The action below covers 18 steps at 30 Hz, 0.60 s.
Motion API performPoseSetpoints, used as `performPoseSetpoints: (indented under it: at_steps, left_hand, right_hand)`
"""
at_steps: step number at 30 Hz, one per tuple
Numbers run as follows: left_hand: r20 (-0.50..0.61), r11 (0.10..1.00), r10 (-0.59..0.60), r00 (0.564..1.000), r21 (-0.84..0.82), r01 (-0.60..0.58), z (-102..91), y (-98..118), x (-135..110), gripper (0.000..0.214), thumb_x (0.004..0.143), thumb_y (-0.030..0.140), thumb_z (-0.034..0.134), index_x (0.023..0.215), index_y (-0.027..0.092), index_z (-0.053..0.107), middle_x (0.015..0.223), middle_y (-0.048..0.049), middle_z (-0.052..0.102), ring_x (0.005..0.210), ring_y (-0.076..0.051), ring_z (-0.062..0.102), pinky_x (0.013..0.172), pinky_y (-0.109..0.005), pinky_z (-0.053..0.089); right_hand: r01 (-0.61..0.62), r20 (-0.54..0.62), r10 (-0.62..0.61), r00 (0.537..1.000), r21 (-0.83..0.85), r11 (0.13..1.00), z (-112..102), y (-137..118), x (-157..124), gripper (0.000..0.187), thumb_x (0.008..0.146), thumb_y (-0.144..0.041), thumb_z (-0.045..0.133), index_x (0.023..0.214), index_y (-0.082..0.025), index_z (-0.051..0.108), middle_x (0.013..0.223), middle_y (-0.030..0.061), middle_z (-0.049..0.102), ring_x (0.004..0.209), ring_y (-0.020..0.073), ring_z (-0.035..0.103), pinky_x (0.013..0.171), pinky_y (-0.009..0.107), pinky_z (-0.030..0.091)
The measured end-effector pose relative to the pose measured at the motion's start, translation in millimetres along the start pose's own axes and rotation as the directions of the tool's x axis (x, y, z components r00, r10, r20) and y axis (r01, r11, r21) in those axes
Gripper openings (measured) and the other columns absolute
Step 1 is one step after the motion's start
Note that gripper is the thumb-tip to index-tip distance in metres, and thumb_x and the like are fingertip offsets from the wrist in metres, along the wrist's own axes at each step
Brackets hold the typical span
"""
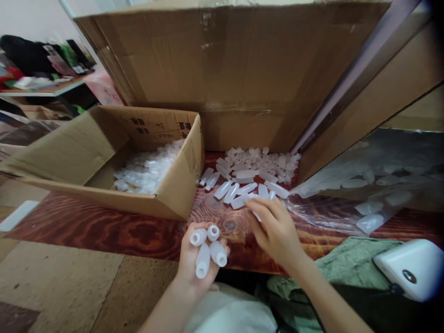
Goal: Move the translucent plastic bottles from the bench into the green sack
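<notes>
left hand grip closed on four small white bottles at the surface's near edge; right hand, grip loosely curled, touching loose bottles.

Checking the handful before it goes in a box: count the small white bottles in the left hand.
4 bottles show in the left hand: two side by side at the fingertips, two lower across the palm. More may be hidden under them. The right hand reaches to the loose pile on the table.
</notes>
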<state>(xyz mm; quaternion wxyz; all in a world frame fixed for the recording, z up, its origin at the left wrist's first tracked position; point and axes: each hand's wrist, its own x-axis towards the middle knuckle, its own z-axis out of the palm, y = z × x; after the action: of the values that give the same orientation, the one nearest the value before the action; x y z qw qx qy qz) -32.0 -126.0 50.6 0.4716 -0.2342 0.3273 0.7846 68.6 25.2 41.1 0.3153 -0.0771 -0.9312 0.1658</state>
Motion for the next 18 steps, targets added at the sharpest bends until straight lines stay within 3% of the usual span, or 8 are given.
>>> performPoseSetpoints:
  at_steps: [1,3,5,7,11,13,14,18]
  left_hand:
    - [0.008,1.000,0.007,1.000,0.013,-0.007,0.2,0,0,0.010,0.072,0.024,0.056,0.066,0.017,0.051,0.061,-0.0008,0.051,0.050,-0.016,0.052,0.045,-0.026,0.041]
    - [0.018,0.999,0.016,1.000,0.032,-0.017,0.0,-2,0,0.010,0.073,0.025,0.057,0.069,0.017,0.053,0.062,-0.0009,0.052,0.050,-0.017,0.053,0.044,-0.026,0.040]
    - [0.022,0.999,0.014,1.000,0.033,-0.015,-0.6,-5,0,0.010,0.074,0.025,0.057,0.070,0.017,0.053,0.062,-0.0006,0.052,0.049,-0.017,0.052,0.043,-0.026,0.039]
    - [0.028,1.000,0.008,1.000,0.026,-0.009,-1.3,-7,0,0.010,0.074,0.025,0.056,0.069,0.018,0.052,0.062,-0.0003,0.052,0.049,-0.017,0.051,0.043,-0.026,0.039]
    - [-0.004,0.999,0.024,1.000,0.032,-0.023,-1.8,-8,4,0.010,0.077,0.024,0.054,0.069,0.018,0.053,0.062,-0.0001,0.054,0.049,-0.017,0.052,0.046,-0.029,0.042]
    - [-0.030,0.997,0.069,0.997,0.048,-0.067,-0.5,-9,7,0.011,0.078,0.024,0.054,0.071,0.016,0.055,0.064,0.0001,0.056,0.051,-0.016,0.053,0.048,-0.028,0.045]
    - [-0.043,0.994,0.093,0.995,0.060,-0.090,0.8,-10,8,0.010,0.077,0.024,0.054,0.072,0.016,0.056,0.065,0.0000,0.057,0.053,-0.015,0.054,0.050,-0.027,0.045]
    - [-0.074,0.982,0.156,0.985,0.121,-0.147,9.5,-17,7,0.013,0.072,0.028,0.059,0.075,0.016,0.058,0.068,0.0001,0.060,0.058,-0.012,0.056,0.056,-0.022,0.046]
  right_hand:
    - [0.029,0.140,-0.006,0.990,-0.164,0.986,5,16,8,0.024,0.094,-0.014,0.049,0.116,-0.015,0.058,0.110,0.0127,0.063,0.100,0.0269,0.053,0.088,0.043,0.043]
    - [0.081,0.263,-0.024,0.964,-0.209,0.975,18,44,22,0.019,0.089,-0.014,0.057,0.107,-0.016,0.064,0.104,0.0115,0.066,0.098,0.0291,0.052,0.084,0.043,0.042]
    - [0.102,0.322,-0.034,0.946,-0.199,0.975,27,58,30,0.019,0.088,-0.013,0.059,0.106,-0.016,0.065,0.104,0.0115,0.066,0.098,0.0298,0.052,0.084,0.043,0.041]
    - [0.101,0.340,-0.032,0.940,-0.186,0.977,27,57,31,0.019,0.090,-0.014,0.057,0.108,-0.016,0.063,0.106,0.0121,0.065,0.101,0.0300,0.051,0.087,0.044,0.040]
    - [0.042,0.333,-0.027,0.943,-0.037,0.998,-7,17,20,0.024,0.099,-0.022,0.042,0.120,-0.015,0.053,0.112,0.0119,0.060,0.104,0.0237,0.052,0.089,0.036,0.044]
    - [-0.113,0.415,0.012,0.910,0.221,0.969,-28,-11,12,0.030,0.101,-0.022,0.037,0.129,-0.020,0.046,0.119,0.0096,0.054,0.105,0.0194,0.054,0.090,0.031,0.046]
    - [-0.151,0.449,0.021,0.893,0.255,0.955,-35,-24,8,0.031,0.101,-0.022,0.038,0.131,-0.023,0.045,0.118,0.0082,0.054,0.101,0.0185,0.056,0.087,0.030,0.048]
    - [-0.219,0.522,0.113,0.845,0.145,0.965,-34,-59,0,0.019,0.098,-0.021,0.043,0.114,-0.021,0.053,0.098,0.0059,0.056,0.081,0.0219,0.059,0.070,0.036,0.052]
